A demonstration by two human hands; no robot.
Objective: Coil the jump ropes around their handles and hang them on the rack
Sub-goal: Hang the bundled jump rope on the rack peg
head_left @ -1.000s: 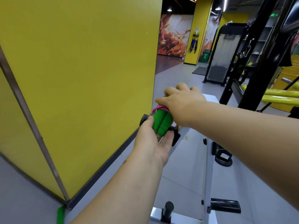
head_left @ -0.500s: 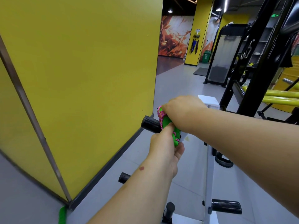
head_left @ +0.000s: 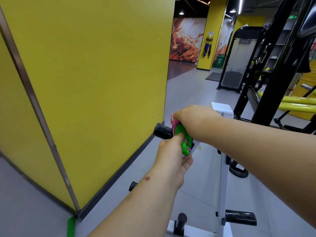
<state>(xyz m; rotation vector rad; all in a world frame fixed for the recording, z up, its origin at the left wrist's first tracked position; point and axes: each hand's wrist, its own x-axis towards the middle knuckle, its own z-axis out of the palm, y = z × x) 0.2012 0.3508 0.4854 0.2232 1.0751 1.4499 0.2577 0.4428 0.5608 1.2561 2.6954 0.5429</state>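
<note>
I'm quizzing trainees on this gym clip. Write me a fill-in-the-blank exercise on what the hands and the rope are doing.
1. The jump rope's handles are coloured ____.
2. The cord wound round them is ____.
3. The bundle is held by ____ hands: left hand, right hand.
4. The black peg sticks out toward the ____ wall.

Missing words: green; pink; both; yellow
</note>
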